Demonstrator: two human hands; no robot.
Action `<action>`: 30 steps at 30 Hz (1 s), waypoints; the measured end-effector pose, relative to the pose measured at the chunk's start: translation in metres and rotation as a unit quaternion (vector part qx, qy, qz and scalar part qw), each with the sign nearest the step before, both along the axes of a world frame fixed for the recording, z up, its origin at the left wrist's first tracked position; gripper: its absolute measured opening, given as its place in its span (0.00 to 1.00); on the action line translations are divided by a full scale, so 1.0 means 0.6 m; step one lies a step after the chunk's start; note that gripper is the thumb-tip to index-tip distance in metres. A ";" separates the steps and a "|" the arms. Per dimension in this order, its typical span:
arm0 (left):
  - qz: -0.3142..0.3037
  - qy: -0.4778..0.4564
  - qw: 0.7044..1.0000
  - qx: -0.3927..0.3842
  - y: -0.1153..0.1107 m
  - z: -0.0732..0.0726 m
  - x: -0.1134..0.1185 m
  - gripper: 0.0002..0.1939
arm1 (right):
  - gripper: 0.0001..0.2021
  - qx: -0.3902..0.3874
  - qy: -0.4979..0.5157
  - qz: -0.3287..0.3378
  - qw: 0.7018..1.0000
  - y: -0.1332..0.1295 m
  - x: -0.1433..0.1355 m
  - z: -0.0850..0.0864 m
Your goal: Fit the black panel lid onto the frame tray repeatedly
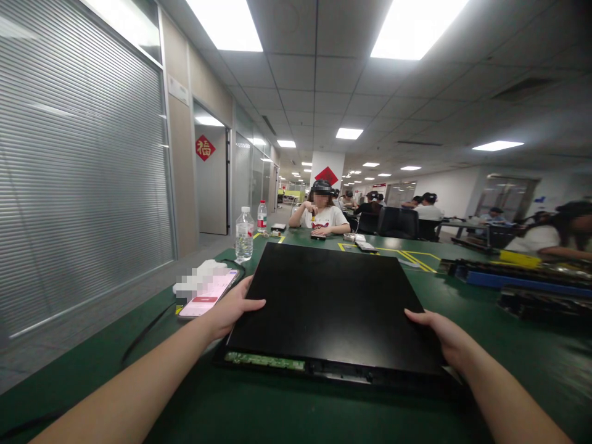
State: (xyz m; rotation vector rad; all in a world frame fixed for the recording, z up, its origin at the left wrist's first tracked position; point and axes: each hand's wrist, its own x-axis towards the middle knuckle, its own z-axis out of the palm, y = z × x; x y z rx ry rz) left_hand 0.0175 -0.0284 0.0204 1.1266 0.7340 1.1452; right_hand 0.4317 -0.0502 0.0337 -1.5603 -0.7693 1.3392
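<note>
A flat black panel point(324, 302) lies over the green table in front of me. Along its near edge a green circuit board point(266, 361) and a dark frame with small fittings show. My left hand point(234, 305) grips the panel's left side, thumb on the top face and the other fingers hidden at the edge. On the right side my right hand point(437, 330) holds the panel the same way, its thumb on top near the edge. Whether the panel touches the table underneath is hidden.
Left of the panel lies a phone point(210, 296) with a lit screen, beside a black cable. A large water bottle point(244, 234) and a smaller bottle point(262, 216) stand behind. Dark and blue parts point(509, 277) lie at right. A person sits across the green table point(161, 370).
</note>
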 end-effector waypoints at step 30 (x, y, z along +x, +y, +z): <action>0.024 0.018 0.999 -0.016 -0.001 -0.003 0.001 0.34 | 0.28 0.029 -0.022 -0.021 0.999 -0.005 -0.013 0.006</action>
